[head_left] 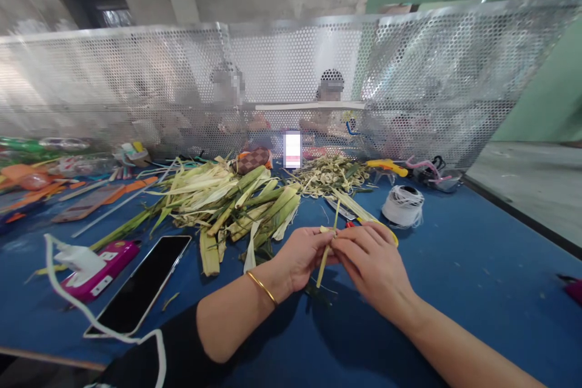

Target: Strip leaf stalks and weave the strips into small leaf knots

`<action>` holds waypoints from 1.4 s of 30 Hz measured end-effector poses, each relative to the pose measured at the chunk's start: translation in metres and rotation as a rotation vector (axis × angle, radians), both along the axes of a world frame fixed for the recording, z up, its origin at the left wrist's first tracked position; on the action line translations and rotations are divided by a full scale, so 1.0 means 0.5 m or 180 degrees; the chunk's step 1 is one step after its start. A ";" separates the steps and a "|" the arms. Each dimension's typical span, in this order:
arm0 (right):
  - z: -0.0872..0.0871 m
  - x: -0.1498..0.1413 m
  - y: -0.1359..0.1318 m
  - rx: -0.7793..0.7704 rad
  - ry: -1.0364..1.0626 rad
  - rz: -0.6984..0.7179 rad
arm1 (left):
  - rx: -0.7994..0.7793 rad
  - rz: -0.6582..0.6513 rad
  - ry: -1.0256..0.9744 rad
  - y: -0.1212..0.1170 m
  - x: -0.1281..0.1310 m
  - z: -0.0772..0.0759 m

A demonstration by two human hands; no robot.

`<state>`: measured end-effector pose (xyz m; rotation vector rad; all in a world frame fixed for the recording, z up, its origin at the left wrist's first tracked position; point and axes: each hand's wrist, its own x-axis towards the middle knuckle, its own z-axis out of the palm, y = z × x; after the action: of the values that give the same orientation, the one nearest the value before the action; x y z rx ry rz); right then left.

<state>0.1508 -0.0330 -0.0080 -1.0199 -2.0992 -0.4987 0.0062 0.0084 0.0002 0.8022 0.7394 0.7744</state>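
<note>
A narrow pale-green strip of corn husk (324,267) slants upright between my two hands, over the blue table. My left hand (297,254), a gold bangle at its wrist, is closed with thumb and fingers pinching the strip. From the other side my right hand (370,257) pinches the same strip, fingertips touching those of the left. A small folded pale bit shows at the fingertips; its exact form is hidden. Just beyond my hands lie scissors (342,210) and some loose husk strips (359,205). A large heap of corn husks (245,203) is to the left.
A spool of white string (403,206) stands right of my hands. Husk pieces (334,176) are piled behind. Leftward lie a smartphone (145,282) and a magenta power strip (113,260) with a white cable. A yellow-handled tool (386,167) sits before the perforated metal screen (291,66); people sit beyond.
</note>
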 end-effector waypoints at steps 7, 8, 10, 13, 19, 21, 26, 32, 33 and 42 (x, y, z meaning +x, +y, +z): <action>-0.010 -0.022 -0.011 0.0015 -0.0824 0.0327 | 0.0124 -0.0121 0.0019 -0.011 0.004 0.007; -0.011 -0.022 -0.011 0.0041 -0.0746 0.0355 | 0.0106 -0.0138 0.0001 -0.012 0.004 0.009; -0.010 -0.019 -0.009 -0.0008 -0.0280 0.0373 | 0.0105 -0.0129 -0.0013 -0.013 0.003 0.011; -0.007 -0.004 0.000 -0.0535 0.0944 0.0089 | 0.0160 -0.0075 0.0106 -0.010 0.001 0.013; -0.010 0.021 0.029 -0.2507 0.2647 -0.0345 | 0.0239 0.0057 0.0412 -0.011 0.001 0.015; -0.010 0.018 0.032 -0.2781 0.2980 -0.0290 | 0.0325 0.0080 0.0508 -0.013 0.003 0.015; -0.003 0.007 0.026 -0.2897 0.3822 0.0116 | 0.0399 0.0593 0.0693 -0.005 0.005 0.017; -0.003 0.009 0.014 -0.2063 0.3010 0.0688 | 0.0195 0.0934 0.0661 0.011 -0.001 0.022; -0.003 0.011 0.014 -0.1933 0.2805 0.0745 | 0.0201 0.0908 0.0642 0.012 -0.002 0.022; 0.003 0.023 0.011 -0.0306 0.0692 0.0603 | 0.0621 0.0894 0.0830 0.006 0.000 0.007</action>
<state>0.1623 -0.0276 -0.0065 -0.8748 -2.0133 -0.1853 0.0062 0.0112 0.0036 1.0003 1.0360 1.0169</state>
